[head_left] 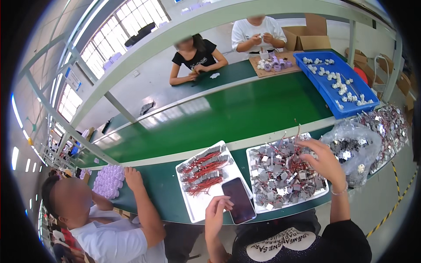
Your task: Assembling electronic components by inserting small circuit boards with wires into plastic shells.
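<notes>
My right hand [323,161] hovers over a white tray [263,209], its thumb and fingers apart, with nothing visible between them. That tray is heaped with small silvery square parts [280,177] on thin red and dark wires. My left hand [216,213] is at the left edge of a dark-screened phone [239,201], its fingers loosely bent and slightly apart over the edge; no held thing shows. Under the phone's upper part, a second white tray [197,212] carries neat rows of grey wired parts [204,171].
A clear plastic bag [357,151] and another heap of wired parts [386,131] lie to the right. Beyond the green belt [228,114] are a blue bin [324,87] of white pieces and two people. A co-worker [118,228] sits left beside lilac round pieces [108,180].
</notes>
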Motion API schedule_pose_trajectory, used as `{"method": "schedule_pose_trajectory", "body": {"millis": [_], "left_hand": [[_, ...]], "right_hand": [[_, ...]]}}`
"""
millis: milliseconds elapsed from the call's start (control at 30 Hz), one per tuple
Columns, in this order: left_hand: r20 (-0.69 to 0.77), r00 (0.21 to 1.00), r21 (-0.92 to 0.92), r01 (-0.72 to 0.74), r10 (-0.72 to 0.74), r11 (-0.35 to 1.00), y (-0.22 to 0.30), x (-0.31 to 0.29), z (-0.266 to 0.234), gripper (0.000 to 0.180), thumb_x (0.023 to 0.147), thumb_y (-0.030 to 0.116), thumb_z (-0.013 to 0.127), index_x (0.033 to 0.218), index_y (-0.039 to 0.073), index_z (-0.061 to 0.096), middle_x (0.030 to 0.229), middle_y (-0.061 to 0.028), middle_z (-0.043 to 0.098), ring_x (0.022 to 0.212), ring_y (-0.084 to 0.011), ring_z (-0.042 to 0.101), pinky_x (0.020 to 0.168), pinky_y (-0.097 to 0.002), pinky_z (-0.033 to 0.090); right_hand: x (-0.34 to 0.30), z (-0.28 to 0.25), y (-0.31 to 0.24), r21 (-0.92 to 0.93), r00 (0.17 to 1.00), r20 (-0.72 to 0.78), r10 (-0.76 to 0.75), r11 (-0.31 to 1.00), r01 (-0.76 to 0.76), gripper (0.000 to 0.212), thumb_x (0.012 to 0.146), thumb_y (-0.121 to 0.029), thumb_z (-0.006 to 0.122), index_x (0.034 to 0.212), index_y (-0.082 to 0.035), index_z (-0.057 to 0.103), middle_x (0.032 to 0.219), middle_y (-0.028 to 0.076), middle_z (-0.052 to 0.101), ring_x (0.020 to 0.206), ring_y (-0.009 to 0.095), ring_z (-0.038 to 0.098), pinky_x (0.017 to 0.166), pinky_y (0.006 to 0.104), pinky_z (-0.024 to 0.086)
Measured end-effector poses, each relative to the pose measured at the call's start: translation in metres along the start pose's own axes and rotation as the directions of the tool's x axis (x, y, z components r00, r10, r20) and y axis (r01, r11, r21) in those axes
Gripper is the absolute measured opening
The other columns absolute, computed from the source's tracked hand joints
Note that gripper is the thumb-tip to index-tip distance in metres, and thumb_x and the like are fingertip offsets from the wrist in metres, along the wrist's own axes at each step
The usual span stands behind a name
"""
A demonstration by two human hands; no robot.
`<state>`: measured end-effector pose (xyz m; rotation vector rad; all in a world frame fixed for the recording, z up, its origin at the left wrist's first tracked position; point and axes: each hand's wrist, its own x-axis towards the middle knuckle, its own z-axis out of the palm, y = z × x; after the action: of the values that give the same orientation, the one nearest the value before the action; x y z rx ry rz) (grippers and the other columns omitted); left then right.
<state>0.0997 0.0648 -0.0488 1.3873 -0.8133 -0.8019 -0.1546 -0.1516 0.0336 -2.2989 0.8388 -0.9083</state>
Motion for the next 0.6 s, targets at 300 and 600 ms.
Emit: {"method": "schedule_pose_trajectory", "body": {"millis": [300, 600], "left_hand": [[-0.106, 0.678, 0.548, -0.571, 0.728, 0.611, 0.112, 0.067, -0.01, 0.021, 0.088, 0.005, 0.043, 0.104, -0.002, 0.055, 0.109, -0.0144, 0.058, 0.105, -0.0271, 0.053, 0.092, -0.0353, 0.038], [0.336, 0.449, 0.787, -0.617, 0.828, 0.016, 0.35, 0.237, 0.037, 0.041, 0.093, 0.027, 0.038, 0.124, 0.003, 0.046, 0.123, -0.0171, 0.05, 0.119, -0.0322, 0.042, 0.1, -0.0358, 0.031]], "right_hand": [[-0.055, -0.05, 0.036, -0.243, 0.804, -0.594, 0.022, 0.948, -0.205, 0.012, 0.082, -0.002, 0.054, 0.092, 0.002, 0.058, 0.091, 0.014, 0.057, 0.086, 0.03, 0.054, 0.08, 0.0346, 0.042], [-0.088, -0.043, 0.093, -0.401, 0.814, -0.579, 0.038, 0.857, -0.325, 0.027, 0.079, -0.004, 0.056, 0.106, -0.001, 0.052, 0.11, 0.016, 0.05, 0.106, 0.034, 0.046, 0.093, 0.0394, 0.035]]}}
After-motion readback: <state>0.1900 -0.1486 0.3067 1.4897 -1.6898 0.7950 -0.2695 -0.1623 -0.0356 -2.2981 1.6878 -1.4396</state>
